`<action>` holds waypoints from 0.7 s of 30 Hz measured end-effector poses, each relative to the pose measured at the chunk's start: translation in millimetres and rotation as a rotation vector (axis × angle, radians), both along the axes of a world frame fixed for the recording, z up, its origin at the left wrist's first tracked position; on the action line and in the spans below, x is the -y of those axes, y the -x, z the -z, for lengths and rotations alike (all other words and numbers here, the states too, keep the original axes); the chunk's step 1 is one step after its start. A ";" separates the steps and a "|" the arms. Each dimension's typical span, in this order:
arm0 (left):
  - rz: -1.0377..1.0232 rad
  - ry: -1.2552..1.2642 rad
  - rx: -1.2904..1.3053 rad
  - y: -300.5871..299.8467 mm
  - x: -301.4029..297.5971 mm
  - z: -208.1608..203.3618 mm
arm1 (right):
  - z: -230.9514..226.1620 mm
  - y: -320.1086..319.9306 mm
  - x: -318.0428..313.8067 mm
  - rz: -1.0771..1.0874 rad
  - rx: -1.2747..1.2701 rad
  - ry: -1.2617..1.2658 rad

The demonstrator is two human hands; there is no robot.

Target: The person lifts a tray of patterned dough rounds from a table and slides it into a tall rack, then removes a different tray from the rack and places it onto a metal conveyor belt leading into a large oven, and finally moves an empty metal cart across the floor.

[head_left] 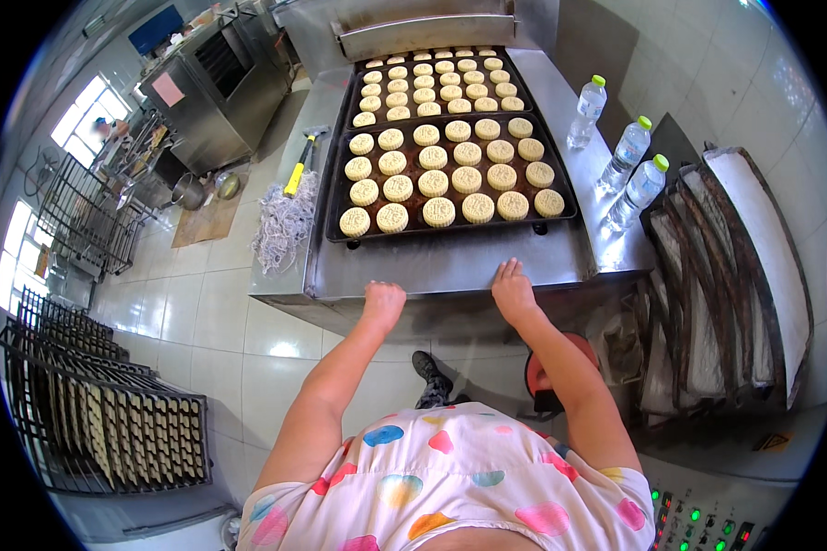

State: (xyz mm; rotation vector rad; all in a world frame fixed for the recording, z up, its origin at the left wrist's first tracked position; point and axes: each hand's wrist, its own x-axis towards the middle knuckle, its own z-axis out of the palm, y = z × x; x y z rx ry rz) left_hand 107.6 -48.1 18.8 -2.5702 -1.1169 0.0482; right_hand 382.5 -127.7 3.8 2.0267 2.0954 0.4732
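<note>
My left hand [385, 306] is curled into a fist at the front edge of a steel bench [432, 266], with no object showing in it. Farther right, my right hand [515, 286] rests on the same edge, its fingers stretched forward and holding nothing. Just beyond both hands lies a dark baking tray [413, 230] with rows of round, pale, pattern-stamped pastries [478, 208]. Behind it, a second dark tray [351, 101] holds more of these pastries and reaches back to a steel opening [423, 37].
Left of the trays lie a yellow-handled scraper [296, 174] and a heap of white strings [285, 225]. Several water bottles [641, 186] stand on the right ledge. Stacked trays [753, 266] lean at the right; a rack of trays [110, 413] stands lower left. A red-and-black object [535, 376] is below.
</note>
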 end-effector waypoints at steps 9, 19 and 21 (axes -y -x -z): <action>0.006 0.001 -0.015 0.3 -4.7 2.8 | -1.4 1.9 -1.7 0.016 -0.026 0.008; -0.003 0.044 -0.030 5.6 0.8 -2.2 | 1.2 7.5 3.2 0.034 -0.009 0.021; -0.007 0.074 -0.038 5.2 -0.1 -1.6 | 1.8 8.0 3.8 0.028 -0.001 0.020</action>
